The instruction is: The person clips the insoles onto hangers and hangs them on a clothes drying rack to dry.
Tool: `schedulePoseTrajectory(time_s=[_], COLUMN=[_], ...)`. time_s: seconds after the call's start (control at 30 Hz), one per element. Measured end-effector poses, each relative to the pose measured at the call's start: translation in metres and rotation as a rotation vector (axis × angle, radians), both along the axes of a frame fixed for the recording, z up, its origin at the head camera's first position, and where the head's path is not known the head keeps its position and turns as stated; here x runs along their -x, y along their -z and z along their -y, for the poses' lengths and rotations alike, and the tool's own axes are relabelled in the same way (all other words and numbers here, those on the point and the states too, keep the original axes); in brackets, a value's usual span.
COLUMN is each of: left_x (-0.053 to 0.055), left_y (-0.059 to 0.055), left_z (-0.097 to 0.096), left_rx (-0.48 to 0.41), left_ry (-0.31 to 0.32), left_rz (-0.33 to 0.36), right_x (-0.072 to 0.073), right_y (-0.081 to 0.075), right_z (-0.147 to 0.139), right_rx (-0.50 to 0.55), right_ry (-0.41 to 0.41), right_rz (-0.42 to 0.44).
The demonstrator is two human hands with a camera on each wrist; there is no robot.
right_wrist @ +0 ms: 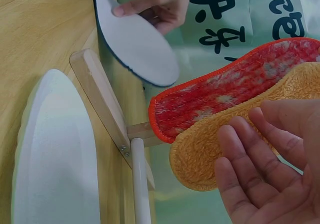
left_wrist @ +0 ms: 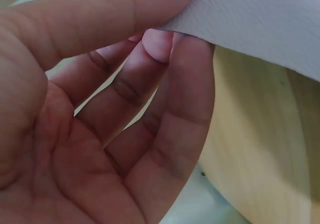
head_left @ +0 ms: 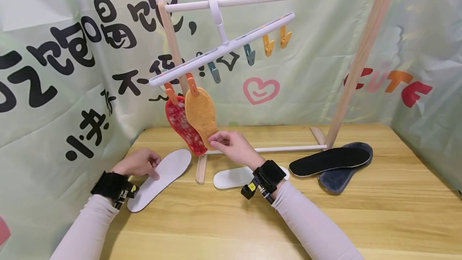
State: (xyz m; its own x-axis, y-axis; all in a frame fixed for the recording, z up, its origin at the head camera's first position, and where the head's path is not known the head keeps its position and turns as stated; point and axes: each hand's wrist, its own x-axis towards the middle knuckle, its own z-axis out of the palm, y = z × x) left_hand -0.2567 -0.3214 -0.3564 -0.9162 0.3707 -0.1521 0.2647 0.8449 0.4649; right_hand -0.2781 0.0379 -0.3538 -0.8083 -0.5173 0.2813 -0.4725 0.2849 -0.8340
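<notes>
My left hand (head_left: 140,163) pinches the edge of a white insole (head_left: 169,173), thumb on its upper face and fingers beneath. In the left wrist view, the insole's pale underside edge (left_wrist: 250,29) lies between thumb and fingers. The right hand (head_left: 234,145) is at the lower end of a yellow-orange fuzzy insole (head_left: 200,109), its loosely bent fingers (right_wrist: 240,144) in front of that insole. Whether they touch it is hard to tell. Beside it hangs a red mottled insole (head_left: 182,125). Orange clips (head_left: 193,85) hold both on the tilted lavender hanger (head_left: 234,45).
The hanger hooks over the top bar of a wooden-legged rack (head_left: 351,71). Teal clips (head_left: 250,54) and yellow clips (head_left: 268,46) hang from it. Another white insole (head_left: 231,177) lies under the right wrist. A black insole (head_left: 328,161) overlaps a dark grey one (head_left: 335,181) at right.
</notes>
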Motion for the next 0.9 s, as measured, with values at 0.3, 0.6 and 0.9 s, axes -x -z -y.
schedulePoseTrajectory(time_s=[0.3,0.6,0.9], left_x=[-0.015,-0.026,-0.035], left_y=[-0.02,-0.039,-0.056], left_z=[-0.019,-0.049,-0.095], left_rx=[-0.031,-0.284,-0.397], left_ry=[0.139,0.025,-0.092], left_rz=[-0.045,-0.063,-0.189], right_x=[0.001,0.001,-0.006], right_y=[0.0,-0.014,-0.029], right_z=[0.0,-0.01,-0.018], right_rx=[-0.021,-0.05,-0.02], right_ry=[-0.026,-0.224,-0.215], right_rz=[-0.029,0.003,0.013])
